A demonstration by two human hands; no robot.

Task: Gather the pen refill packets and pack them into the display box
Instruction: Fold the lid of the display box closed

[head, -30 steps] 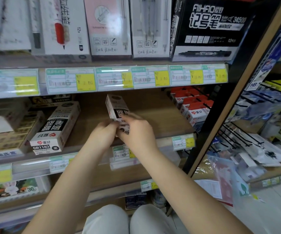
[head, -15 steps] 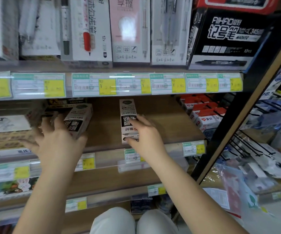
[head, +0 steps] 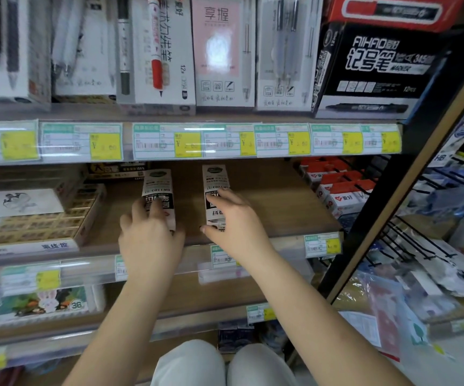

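Note:
Two long white-and-black pen refill boxes lie side by side on the wooden middle shelf (head: 267, 207), pointing away from me. My left hand (head: 150, 240) covers the near end of the left refill box (head: 158, 188), fingers on top and thumb off to its left. My right hand (head: 236, 221) lies over the right refill box (head: 214, 182), index finger along its top and thumb at its near left corner. An open tan display box (head: 38, 229) with rows of tan packets sits at the left of the same shelf.
Red-and-white boxes (head: 339, 196) fill the shelf's right end. Pen boxes stand on the shelf above (head: 222, 51), behind a price-label rail (head: 197, 142). A black upright post (head: 387, 207) borders the shelf, with hooks of bagged goods (head: 434, 263) to the right. My knees (head: 225, 363) are below.
My left hand reached to the left refill box and brought it rightward, closer to the other box and parallel to it. My right hand stayed on the right box, now laid flat on the shelf.

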